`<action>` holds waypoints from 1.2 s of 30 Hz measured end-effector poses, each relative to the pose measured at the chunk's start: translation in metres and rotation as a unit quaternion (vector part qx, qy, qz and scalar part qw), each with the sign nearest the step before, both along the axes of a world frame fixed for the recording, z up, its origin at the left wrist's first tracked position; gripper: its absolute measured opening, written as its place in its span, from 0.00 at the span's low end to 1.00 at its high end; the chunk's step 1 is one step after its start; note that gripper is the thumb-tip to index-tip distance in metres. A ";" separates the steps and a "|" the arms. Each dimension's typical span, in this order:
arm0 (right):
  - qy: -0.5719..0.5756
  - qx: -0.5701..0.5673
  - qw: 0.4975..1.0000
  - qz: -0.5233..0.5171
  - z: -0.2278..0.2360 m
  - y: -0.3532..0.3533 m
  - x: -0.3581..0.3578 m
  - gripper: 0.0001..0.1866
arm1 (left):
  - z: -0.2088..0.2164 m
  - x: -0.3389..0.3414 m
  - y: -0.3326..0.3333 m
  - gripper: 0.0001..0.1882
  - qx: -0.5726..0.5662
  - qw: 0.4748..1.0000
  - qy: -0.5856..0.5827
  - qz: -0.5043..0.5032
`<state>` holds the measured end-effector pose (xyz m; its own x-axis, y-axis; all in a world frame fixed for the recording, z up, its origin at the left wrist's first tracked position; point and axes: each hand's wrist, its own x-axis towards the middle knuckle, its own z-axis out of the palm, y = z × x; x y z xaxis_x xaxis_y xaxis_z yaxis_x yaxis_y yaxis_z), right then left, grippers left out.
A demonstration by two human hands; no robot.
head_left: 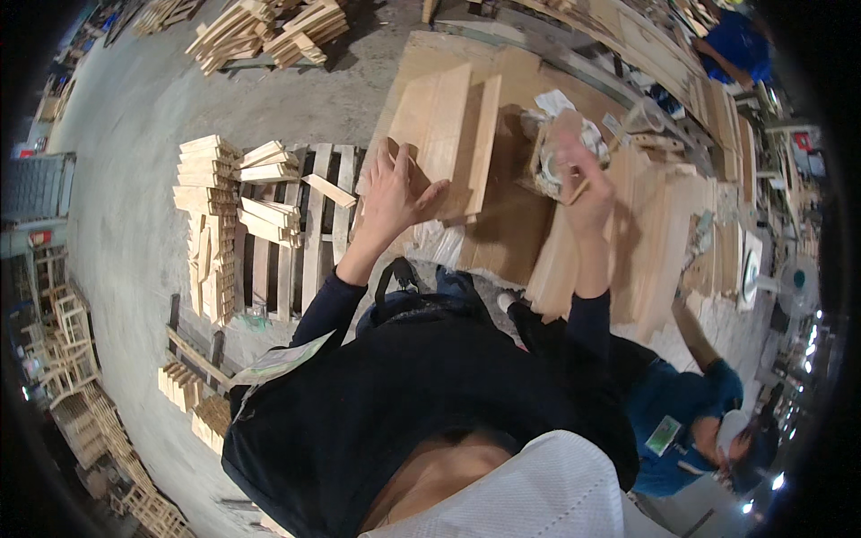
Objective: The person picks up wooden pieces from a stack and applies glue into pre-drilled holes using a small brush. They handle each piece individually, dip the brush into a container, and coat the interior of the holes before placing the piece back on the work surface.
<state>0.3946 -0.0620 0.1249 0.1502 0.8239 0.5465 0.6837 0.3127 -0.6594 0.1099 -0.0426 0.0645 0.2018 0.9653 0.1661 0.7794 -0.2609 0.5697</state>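
Cardboard [511, 233] underlies the pale board [439, 108], pointing lengthwise away; your nearer left hand [395, 193] spreads open on it; your right hand [587, 184] blurs, grip unclear.

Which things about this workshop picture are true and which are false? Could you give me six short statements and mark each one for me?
1. The left hand is spread out at some pale wooden boards. True.
2. Those boards lie on bright blue plastic. False: they lie on brown cardboard.
3. A slatted wooden pallet is to the left of the boards. True.
4. Both hands show equally sharply. False: the right hand is blurred, so its grip is hard to make out.
5. Another person in a blue-green shirt is at the lower right. True.
6. The wearer has thick gloves on. False: the hands are bare.
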 end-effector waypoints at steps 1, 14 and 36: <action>-0.011 -0.026 1.000 0.003 -0.005 -0.017 -0.010 0.13 | -0.001 0.006 -0.002 0.44 0.029 0.999 0.016 0.003; -0.030 -0.152 0.988 0.007 -0.027 -0.075 -0.078 0.20 | -0.019 -0.030 0.007 0.42 0.095 0.994 0.032 0.035; 0.038 -0.116 0.992 0.042 -0.029 -0.063 -0.107 0.19 | -0.036 -0.079 0.026 0.23 -0.149 0.962 -0.222 0.055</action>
